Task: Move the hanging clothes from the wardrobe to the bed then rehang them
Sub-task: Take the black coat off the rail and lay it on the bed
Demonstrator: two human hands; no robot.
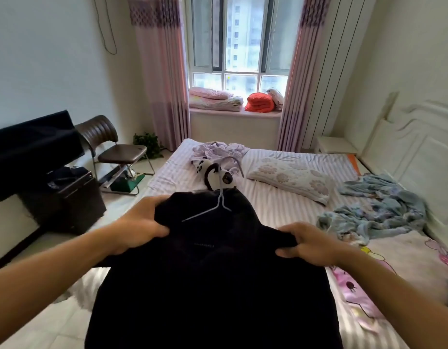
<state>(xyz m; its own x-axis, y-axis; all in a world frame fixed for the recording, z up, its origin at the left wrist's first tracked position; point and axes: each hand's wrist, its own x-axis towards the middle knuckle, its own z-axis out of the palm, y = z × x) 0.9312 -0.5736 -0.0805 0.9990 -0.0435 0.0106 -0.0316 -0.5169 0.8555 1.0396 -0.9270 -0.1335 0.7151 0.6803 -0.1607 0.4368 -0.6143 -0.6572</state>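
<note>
Two bare forearms, no sleeves, left hand, right hand, no rings or watch visible

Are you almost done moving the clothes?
Not yet. A lilac garment on a hanger already lies on the bed. The left hand and right hand grip the black top, with its hanger, over the bed. Rehanging looks not yet started; the wardrobe is out of view.
</note>
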